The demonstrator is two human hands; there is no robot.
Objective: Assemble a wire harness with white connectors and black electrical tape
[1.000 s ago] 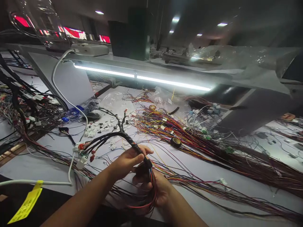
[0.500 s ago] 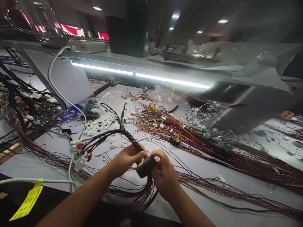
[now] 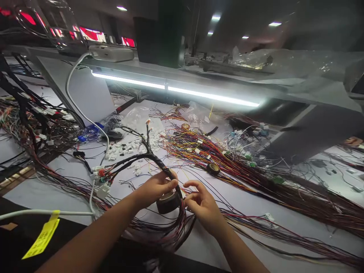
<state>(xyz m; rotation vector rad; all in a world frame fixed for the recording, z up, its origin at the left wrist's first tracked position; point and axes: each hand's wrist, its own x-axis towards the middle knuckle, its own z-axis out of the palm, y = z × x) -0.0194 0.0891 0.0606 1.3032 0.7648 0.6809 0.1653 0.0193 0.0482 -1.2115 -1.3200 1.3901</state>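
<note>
My left hand (image 3: 157, 189) is closed round a wire harness (image 3: 162, 165), its thumb laid along the black-taped trunk. Below those fingers, on the left side of the trunk, hangs a roll of black tape (image 3: 168, 203); whether the left fingers also touch it is hidden. My right hand (image 3: 203, 204) is just right of the trunk, its fingers curved and apart, with nothing visible between them. Taped branches spread from the harness up and left, one ending in white and red connectors (image 3: 102, 189). Loose wires (image 3: 173, 227) hang below my hands.
A large wire bundle (image 3: 241, 176) runs across the table's right side, with another tape roll (image 3: 212, 169) on it. White connectors (image 3: 133, 146) lie scattered behind the harness. A white cable (image 3: 82, 113) hangs from the shelf (image 3: 199, 79). More harnesses (image 3: 28, 125) crowd the left.
The tape roll has passed from my right hand to the left side of the trunk. My right fingers have come off it and spread. The whole view has shifted slightly.
</note>
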